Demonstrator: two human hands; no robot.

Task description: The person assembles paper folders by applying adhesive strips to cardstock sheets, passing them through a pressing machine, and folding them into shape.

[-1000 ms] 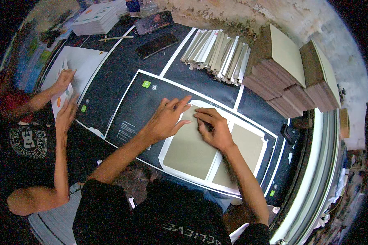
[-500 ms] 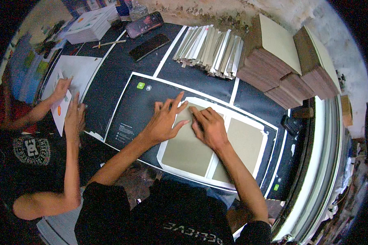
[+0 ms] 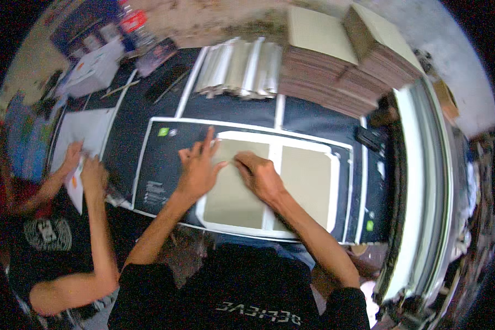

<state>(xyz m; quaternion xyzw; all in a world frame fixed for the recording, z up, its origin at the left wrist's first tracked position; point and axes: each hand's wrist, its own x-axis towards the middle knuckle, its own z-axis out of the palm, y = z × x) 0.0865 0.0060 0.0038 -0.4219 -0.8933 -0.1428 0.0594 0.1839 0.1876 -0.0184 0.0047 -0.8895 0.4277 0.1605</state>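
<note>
Two olive-grey boards lie side by side on a white sheet (image 3: 276, 159) spread over a dark printed sheet (image 3: 157, 181). My left hand (image 3: 199, 168) lies flat with fingers spread on the upper left corner of the left board (image 3: 234, 198). My right hand (image 3: 258, 177) presses with bent fingers on the same board's top, near the white gap between the boards. The right board (image 3: 308, 184) lies untouched. Neither hand holds anything.
Stacks of brown boards (image 3: 341, 71) and a row of folded white pieces (image 3: 239, 69) stand at the far edge. At the left another person's hands (image 3: 85, 170) hold a white sheet. Boxes and clutter (image 3: 93, 69) sit at the far left.
My view has shifted, so the work sits more centred. Both hands stay pressed on the left board, with the right hand slid a little toward its top edge.
</note>
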